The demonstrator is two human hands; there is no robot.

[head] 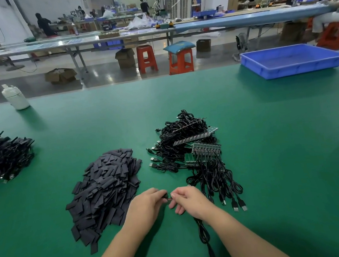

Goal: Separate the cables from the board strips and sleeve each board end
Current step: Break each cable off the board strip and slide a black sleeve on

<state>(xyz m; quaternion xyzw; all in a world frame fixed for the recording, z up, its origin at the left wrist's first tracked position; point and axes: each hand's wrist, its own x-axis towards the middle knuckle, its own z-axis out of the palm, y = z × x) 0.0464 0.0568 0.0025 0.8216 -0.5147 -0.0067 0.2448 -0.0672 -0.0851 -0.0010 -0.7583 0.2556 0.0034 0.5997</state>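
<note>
My left hand [147,207] pinches a black sleeve at its fingertips, right against the small green board end [169,196] that my right hand [188,200] pinches. The black cable [202,233] of that board hangs below my right wrist, its USB plug near the table's front edge. A heap of flat black sleeves [106,192] lies left of my hands. Behind and to the right is a pile of green board strips with black cables attached [192,149], and one strip's cables [219,184] fan out toward me.
A heap of black cables [3,156] lies at the left edge of the green table [273,158]. A blue tray [293,60] stands at the back right, a white bottle [15,97] at the back left. Stools and benches with people lie beyond.
</note>
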